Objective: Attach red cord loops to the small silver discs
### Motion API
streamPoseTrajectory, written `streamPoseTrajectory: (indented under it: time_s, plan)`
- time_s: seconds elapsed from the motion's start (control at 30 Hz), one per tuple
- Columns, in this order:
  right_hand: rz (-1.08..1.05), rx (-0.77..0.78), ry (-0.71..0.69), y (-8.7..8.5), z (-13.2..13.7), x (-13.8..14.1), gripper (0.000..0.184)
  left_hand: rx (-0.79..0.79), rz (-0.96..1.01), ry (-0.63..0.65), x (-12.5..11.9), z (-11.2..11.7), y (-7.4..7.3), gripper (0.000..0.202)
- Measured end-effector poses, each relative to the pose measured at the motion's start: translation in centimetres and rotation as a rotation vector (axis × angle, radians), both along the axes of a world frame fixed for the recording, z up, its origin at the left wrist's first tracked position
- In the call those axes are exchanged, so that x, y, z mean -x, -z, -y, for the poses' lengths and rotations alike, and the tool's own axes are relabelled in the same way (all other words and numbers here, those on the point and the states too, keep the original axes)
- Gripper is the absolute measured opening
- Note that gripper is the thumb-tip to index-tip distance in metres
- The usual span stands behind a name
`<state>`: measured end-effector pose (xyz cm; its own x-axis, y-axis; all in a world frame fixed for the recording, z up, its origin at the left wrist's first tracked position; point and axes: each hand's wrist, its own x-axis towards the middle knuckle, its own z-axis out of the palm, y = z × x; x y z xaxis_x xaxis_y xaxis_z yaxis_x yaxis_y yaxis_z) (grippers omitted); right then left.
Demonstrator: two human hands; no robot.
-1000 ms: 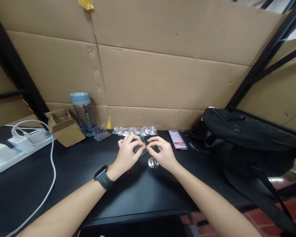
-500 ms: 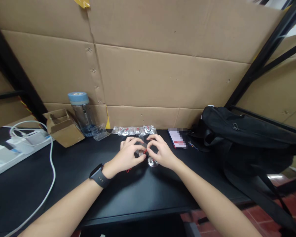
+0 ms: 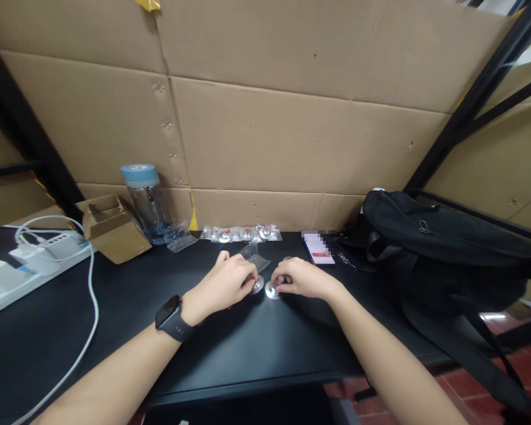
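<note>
My left hand [image 3: 230,278] is closed in a pinch on the red middle part of a shiny metal disc [image 3: 259,285], low over the black table. Just to the right lies a second round metal disc [image 3: 270,291], where the fingertips of my right hand [image 3: 304,278] are pinched at its centre. The two discs sit side by side, a small gap apart. Behind them is a clear plastic bag [image 3: 257,258], crumpled. A small red piece [image 3: 229,307] shows under my left wrist, mostly hidden.
Several wrapped metal discs [image 3: 246,234] line the cardboard wall. A phone [image 3: 318,248] and black backpack [image 3: 446,242] are on the right. Leftward stand a blue-lidded bottle [image 3: 144,200], an open carton [image 3: 115,233] and a power strip [image 3: 48,260] with a white cable.
My hands have moved apart and lower. The right fingers have come down onto the right disc. A disc now shows at my left fingertips, and the clear bag lies behind the hands.
</note>
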<state>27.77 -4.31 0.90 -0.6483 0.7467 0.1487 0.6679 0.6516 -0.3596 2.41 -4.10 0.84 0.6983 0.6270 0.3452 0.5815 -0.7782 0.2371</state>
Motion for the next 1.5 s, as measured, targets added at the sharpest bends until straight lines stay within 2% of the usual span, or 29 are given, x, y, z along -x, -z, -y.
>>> streamPoseTrajectory:
  time_s: [0.2, 0.33, 0.43, 0.53, 0.7, 0.8, 0.93, 1.0, 1.2, 1.37, 1.5]
  plan:
    - [0.029, -0.075, 0.108, 0.2, 0.7, 1.4, 0.019, -0.023, 0.033, -0.036, 0.1, -0.2, 0.2, 0.016]
    - [-0.222, -0.064, 0.165, -0.5, 0.9, 1.7, 0.012, 0.032, 0.147, -0.175, 0.0, -0.6, 0.3, 0.015]
    - [-0.439, -0.074, 0.237, -0.8, 0.8, 1.6, 0.012, 0.166, 0.283, -0.256, -0.1, -0.8, -0.1, 0.017]
    - [-0.558, -0.087, 0.287, -0.5, 0.7, 2.0, 0.016, 0.291, 0.446, -0.260, -0.3, -0.9, -0.3, 0.020]
    - [-0.667, -0.087, 0.285, 0.5, 0.8, 3.4, 0.013, 0.351, 0.582, -0.230, -0.7, -0.9, 0.2, 0.022]
    - [-0.793, -0.003, 0.240, 1.0, 0.7, 4.0, 0.013, 0.360, 0.616, -0.209, -0.9, -0.8, 0.5, 0.021]
    - [-0.974, 0.262, 0.198, 1.6, 0.4, 4.1, 0.020, 0.353, 0.628, -0.224, -1.1, -0.7, 0.7, 0.020]
    - [-1.015, 0.338, 0.183, 1.8, 0.2, 4.0, 0.025, 0.336, 0.619, -0.238, -1.1, -0.7, 0.8, 0.021]
    - [-1.082, 0.406, 0.178, 1.9, 0.0, 4.1, 0.043, 0.256, 0.630, -0.292, -1.1, -0.9, 1.1, 0.020]
    - [-1.053, 0.426, 0.203, 1.8, -0.1, 4.0, 0.059, 0.242, 0.638, -0.302, -1.2, -0.8, 1.2, 0.020]
    - [-1.047, 0.388, 0.217, 1.9, -0.2, 3.8, 0.060, 0.239, 0.621, -0.298, -1.4, -0.8, 1.1, 0.018]
